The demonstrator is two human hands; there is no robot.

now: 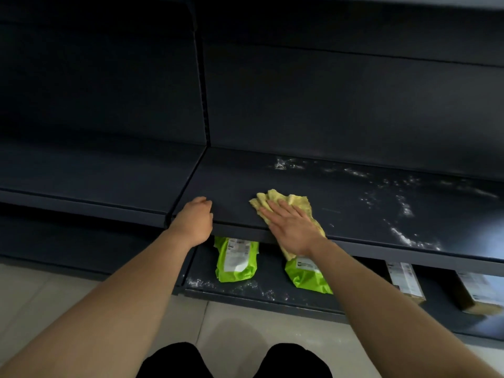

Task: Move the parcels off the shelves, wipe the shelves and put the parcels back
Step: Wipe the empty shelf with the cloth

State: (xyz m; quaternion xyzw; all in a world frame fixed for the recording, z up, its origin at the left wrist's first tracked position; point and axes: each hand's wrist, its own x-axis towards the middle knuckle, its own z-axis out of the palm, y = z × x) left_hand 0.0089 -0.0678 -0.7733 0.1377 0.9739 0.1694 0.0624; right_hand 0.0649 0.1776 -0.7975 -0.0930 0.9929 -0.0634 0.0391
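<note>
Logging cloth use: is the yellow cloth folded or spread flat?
Folded: the yellow cloth shows overlapping layers at its far edge, beneath the flat right hand.

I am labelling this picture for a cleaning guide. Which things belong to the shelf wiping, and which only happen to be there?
Belong to the job: cloth under the right hand; dusty shelf, with the left hand on its edge; two green parcels and two boxes on the lower shelf.
Only there: tiled floor; the person's knees.
</note>
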